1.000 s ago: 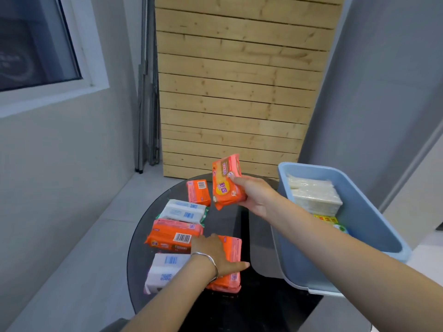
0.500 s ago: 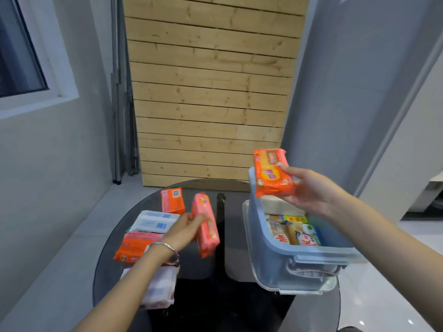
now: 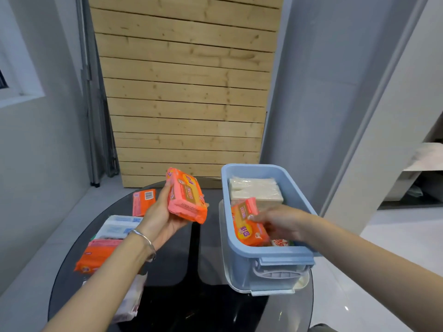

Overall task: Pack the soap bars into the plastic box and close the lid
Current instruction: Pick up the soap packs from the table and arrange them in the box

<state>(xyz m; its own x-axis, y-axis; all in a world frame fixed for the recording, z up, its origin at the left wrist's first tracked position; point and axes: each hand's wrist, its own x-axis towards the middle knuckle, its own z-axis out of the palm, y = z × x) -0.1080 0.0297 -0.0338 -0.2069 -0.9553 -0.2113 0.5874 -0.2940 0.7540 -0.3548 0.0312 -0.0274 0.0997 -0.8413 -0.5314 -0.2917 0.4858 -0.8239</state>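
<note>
Soap pack half-hidden inside box, right grip pinching it; left grip clutching another pack.

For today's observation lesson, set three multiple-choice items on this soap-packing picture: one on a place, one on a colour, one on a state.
1. Where is the right hand's soap pack?
A. Inside the box
B. On the floor
C. On the windowsill

2. What colour is the plastic box?
A. Red
B. Light blue
C. Black

3. The left hand is:
A. Empty
B. Flat on the table
C. Holding an orange pack

Answers: A, the pack sits below the box rim; B, its walls are pale blue; C, fingers wrap the raised pack.
</note>
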